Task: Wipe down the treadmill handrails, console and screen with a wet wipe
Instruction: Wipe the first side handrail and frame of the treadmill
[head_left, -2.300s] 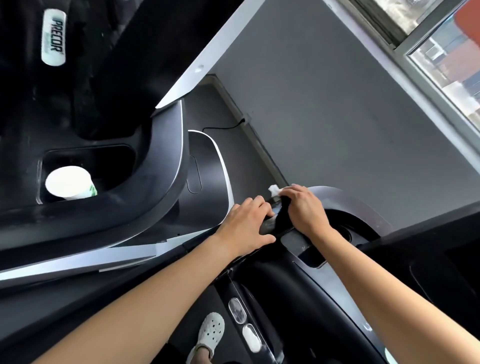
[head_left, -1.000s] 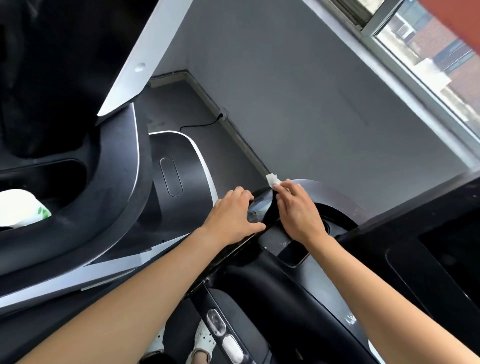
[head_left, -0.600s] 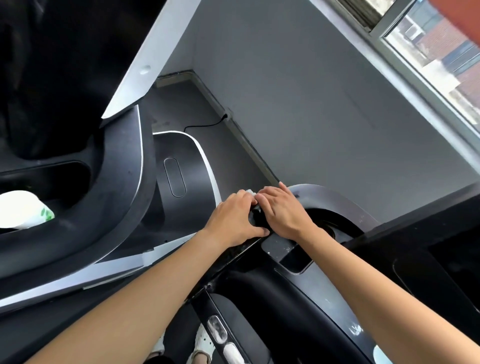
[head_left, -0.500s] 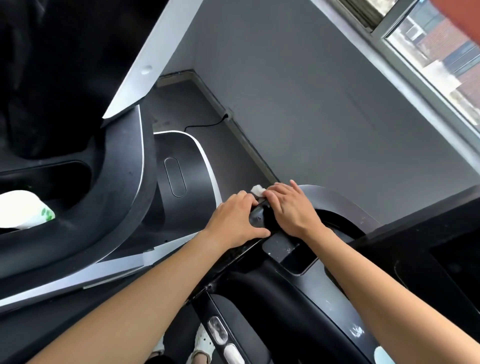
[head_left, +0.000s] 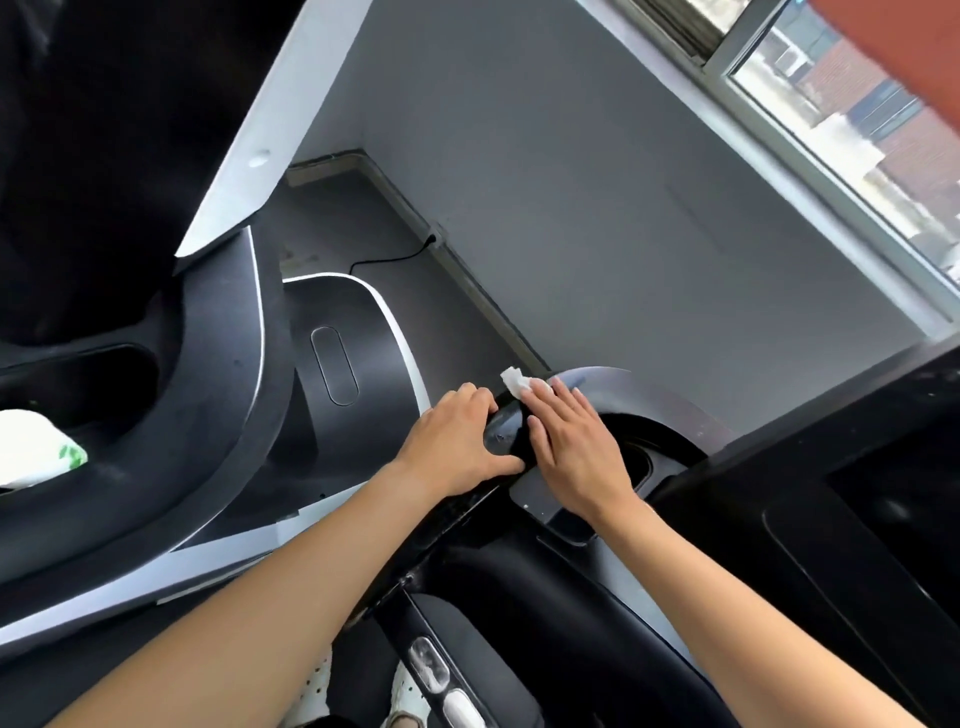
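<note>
Nearest us, a white shoe shows beside two pale buttons on the black console. Further on, our left hand grips the glossy handrail, fingers curled over its far edge. Our right hand lies flat just beside it, straight fingers pressing the wipe, whose corner pokes out past the fingertips. Beyond the rail, a strip of grey floor runs along the wall, under the window.
</note>
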